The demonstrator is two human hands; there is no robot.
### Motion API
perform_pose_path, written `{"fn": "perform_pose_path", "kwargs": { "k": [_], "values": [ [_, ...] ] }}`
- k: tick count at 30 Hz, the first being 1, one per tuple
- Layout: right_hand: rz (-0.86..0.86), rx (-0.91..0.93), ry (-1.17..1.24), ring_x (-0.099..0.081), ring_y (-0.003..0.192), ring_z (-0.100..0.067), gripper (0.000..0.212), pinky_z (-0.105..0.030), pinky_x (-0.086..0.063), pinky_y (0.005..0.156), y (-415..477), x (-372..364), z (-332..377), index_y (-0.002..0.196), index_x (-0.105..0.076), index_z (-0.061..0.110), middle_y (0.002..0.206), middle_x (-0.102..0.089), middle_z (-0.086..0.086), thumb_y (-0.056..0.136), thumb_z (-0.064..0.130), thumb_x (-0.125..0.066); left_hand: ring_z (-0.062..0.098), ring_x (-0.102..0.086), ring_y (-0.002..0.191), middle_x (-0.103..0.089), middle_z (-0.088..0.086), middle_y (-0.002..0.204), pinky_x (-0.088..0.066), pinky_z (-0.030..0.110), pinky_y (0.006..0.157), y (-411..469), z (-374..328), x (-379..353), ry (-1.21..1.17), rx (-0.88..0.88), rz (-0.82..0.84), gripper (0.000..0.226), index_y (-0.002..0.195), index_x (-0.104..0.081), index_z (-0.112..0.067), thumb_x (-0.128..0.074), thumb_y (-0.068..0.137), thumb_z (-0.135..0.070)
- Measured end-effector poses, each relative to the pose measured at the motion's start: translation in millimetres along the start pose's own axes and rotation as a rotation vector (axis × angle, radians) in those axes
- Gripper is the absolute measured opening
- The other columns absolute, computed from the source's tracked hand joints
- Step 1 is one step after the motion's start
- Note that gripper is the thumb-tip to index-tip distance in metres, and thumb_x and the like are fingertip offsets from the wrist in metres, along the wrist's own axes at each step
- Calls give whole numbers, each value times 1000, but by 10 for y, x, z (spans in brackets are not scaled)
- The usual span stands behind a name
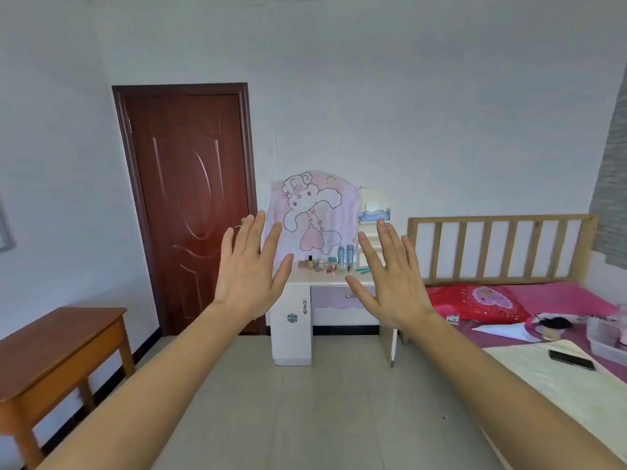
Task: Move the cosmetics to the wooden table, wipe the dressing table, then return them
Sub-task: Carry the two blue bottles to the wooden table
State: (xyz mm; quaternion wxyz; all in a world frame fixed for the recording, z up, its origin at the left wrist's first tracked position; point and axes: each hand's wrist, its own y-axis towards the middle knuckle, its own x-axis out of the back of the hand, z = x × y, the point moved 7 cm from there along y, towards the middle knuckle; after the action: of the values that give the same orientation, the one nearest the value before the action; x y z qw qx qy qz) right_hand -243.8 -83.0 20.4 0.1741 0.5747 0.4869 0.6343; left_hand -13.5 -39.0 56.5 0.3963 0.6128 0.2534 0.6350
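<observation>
On glossy white dressing table [325, 278], small cosmetics [334, 262], slim blue bottles [345, 255]

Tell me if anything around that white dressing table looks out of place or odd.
Nothing looks spilled or damaged. One oddity: a pink cartoon-rabbit cloth hangs over the upright back of the white dressing table, hiding whatever is behind it. Small cosmetic bottles and jars sit scattered across its top.

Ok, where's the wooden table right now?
In the head view the wooden table stands at the lower left, left of the door and well left of the dressing table.
</observation>
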Motion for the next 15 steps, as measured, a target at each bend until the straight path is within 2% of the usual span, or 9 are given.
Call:
{"fn": "perform_pose_path", "kwargs": {
  "k": [5,8,11,15],
  "values": [
    [181,-55,-98,1,152,-32,81,-55,-10,121,347,-1166,-250,158,-12,21,164,3,-17,96,69,-29,36,-21,147,-29,19,157,-18,54,116,394,582,-980,-75,143,56,65,148,-38,-9,-23,100,-50],
    [195,-81,-131,-4,152,-34,78,-55,-11,120,640,-1648,-536,158,-16,21,164,-3,-18,96,66,-31,36,-21,147,-28,18,157,-20,54,116,765,748,-1555,-108,112,67,66,148,-38,-10,-21,100,-52],
    [223,-123,-151,-5,152,-33,77,-55,-10,121,927,-2091,-877,158,-12,21,164,-3,-18,97,64,-30,35,-23,146,-30,18,157,-23,55,115,1163,827,-2151,-157,105,98,66,148,-39,-10,-22,100,-52],
    [236,-146,-155,-3,152,-32,75,-54,-9,121,1146,-2762,-1381,158,-12,19,164,-2,-19,98,61,-27,36,-23,146,-30,18,157,-22,56,115,1580,758,-3099,-211,44,112,61,147,-41,-9,-33,100,-47]
  ]
}}
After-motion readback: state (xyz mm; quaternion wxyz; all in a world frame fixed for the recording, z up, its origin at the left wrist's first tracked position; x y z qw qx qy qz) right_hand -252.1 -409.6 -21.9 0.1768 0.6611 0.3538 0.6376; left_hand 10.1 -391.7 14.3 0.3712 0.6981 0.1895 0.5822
